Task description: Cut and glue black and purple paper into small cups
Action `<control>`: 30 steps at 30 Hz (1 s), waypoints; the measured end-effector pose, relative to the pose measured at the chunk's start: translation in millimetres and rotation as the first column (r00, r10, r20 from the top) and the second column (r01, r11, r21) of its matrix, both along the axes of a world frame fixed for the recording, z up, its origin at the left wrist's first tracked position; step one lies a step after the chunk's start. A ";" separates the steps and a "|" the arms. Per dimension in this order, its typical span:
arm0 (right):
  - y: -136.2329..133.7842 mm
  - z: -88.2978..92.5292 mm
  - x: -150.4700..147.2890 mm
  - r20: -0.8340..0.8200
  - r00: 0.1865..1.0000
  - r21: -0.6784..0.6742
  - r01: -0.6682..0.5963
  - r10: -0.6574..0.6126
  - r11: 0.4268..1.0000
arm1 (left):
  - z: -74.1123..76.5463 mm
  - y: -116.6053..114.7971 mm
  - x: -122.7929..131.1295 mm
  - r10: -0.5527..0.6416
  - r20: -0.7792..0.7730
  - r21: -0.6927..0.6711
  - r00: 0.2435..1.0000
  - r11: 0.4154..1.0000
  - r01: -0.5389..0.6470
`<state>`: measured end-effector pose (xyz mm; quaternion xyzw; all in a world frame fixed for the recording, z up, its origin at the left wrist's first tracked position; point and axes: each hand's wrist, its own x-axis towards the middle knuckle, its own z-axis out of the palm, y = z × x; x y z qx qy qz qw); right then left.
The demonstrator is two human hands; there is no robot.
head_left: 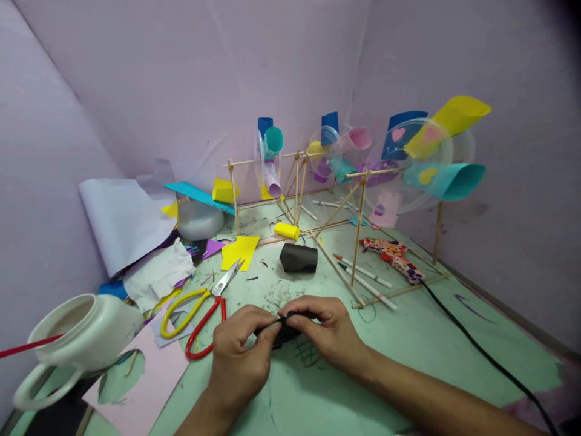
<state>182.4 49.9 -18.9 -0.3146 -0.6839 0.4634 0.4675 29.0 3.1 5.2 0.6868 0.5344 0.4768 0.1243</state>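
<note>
My left hand (240,348) and my right hand (324,330) meet low in the middle of the green table (408,357). Both pinch a small piece of black paper (282,332) held between their fingertips just above the tabletop. A second black paper roll (298,258) lies a little further back. Scissors with one yellow and one red handle (204,309) lie just left of my left hand, blades pointing away from me.
A wooden stick frame (313,206) with clear discs and coloured paper cones (426,157) stands behind. Pencils (367,278), a patterned glue gun (394,254) with black cord (481,351), paper scraps (149,266) and a white jug (77,339) surround the hands.
</note>
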 end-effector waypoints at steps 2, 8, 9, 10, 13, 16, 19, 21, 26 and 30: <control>0.5 -0.4 -0.5 -0.033 0.999 0.066 0.022 -0.020 0.998 | 0.0 -0.6 0.9 0.006 -0.019 0.008 1.000 1.000 -0.006; 4.2 -1.2 0.5 -0.076 0.997 0.073 0.005 0.000 0.997 | -0.2 -1.2 0.2 -0.024 -0.061 0.025 0.998 0.999 0.026; 5.0 -1.5 0.8 -0.076 0.997 0.020 0.002 0.000 1.000 | 0.4 -1.1 -0.3 -0.026 -0.066 0.001 0.997 1.000 0.026; 5.9 -2.0 1.0 -0.072 0.997 -0.035 -0.001 -0.001 0.999 | 1.1 -0.9 -0.7 -0.026 -0.068 -0.030 0.997 0.999 0.024; 7.7 -3.8 1.4 -0.058 0.998 -0.146 -0.030 0.021 0.989 | 3.6 -0.3 -1.5 -0.011 -0.053 -0.129 0.999 0.992 0.004; 7.9 -4.2 1.5 -0.061 0.998 -0.153 -0.039 0.030 0.987 | 3.9 -0.4 -0.6 0.034 -0.038 -0.149 0.999 0.988 -0.040; 7.4 -2.5 1.8 -0.059 0.998 -0.123 -0.038 0.031 0.992 | 2.1 -1.5 1.2 0.032 -0.035 -0.107 0.999 0.994 -0.035; 7.2 -1.7 1.9 -0.048 0.998 -0.116 -0.036 0.031 0.993 | 1.4 -2.0 2.1 0.017 -0.021 -0.100 1.000 0.995 -0.019; 7.5 -4.8 0.8 -0.042 0.998 -0.307 -0.049 0.037 0.950 | 4.6 2.7 0.7 0.120 0.165 -0.276 0.979 0.958 -0.071; 9.0 -8.2 -0.3 -0.084 0.979 -0.355 -0.202 0.184 0.913 | 3.5 10.6 -3.3 0.296 0.452 -0.482 0.841 0.875 -0.048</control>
